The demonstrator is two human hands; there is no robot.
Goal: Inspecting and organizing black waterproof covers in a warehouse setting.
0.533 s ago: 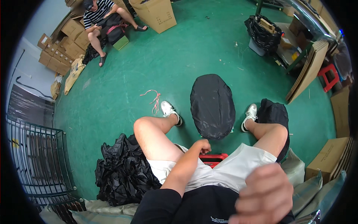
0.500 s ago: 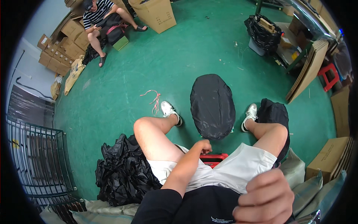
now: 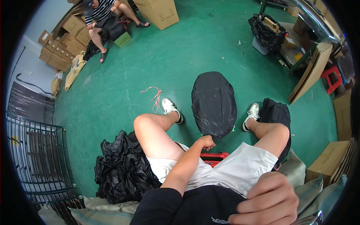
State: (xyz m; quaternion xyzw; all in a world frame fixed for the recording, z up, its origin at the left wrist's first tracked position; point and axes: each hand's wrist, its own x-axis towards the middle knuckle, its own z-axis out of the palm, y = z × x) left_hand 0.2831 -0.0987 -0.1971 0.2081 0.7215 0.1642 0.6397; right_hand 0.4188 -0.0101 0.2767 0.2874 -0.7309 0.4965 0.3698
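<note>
A black, oval, fabric-covered bundle [image 3: 213, 105] stands on the floor between my feet, its cloth smooth on top. By its near edge is my left hand [image 3: 206, 142], fingers curled closed; whatever they may hold is hidden. Just below that hand, a red plastic stool [image 3: 214, 158] shows between my thighs. My right hand [image 3: 268, 198] is raised close to the camera at the lower right, with its fingers folded inward, and its palm side is out of sight. Beside my right leg leans another black fabric bundle [image 3: 275, 112].
Crumpled black plastic or fabric [image 3: 123, 168] lies heaped by my left thigh. A pink cord [image 3: 155, 99] is on the green floor. Another person [image 3: 108, 17] sits at the far left near stacked cartons [image 3: 62, 50]. Flat cardboard [image 3: 311, 73] and a red stool [image 3: 332, 79] stand at right.
My left hand has moved slightly away from me, closer to the black bundle's near edge. My right hand has shifted a little, still curled. The distant person's hand has lifted.
</note>
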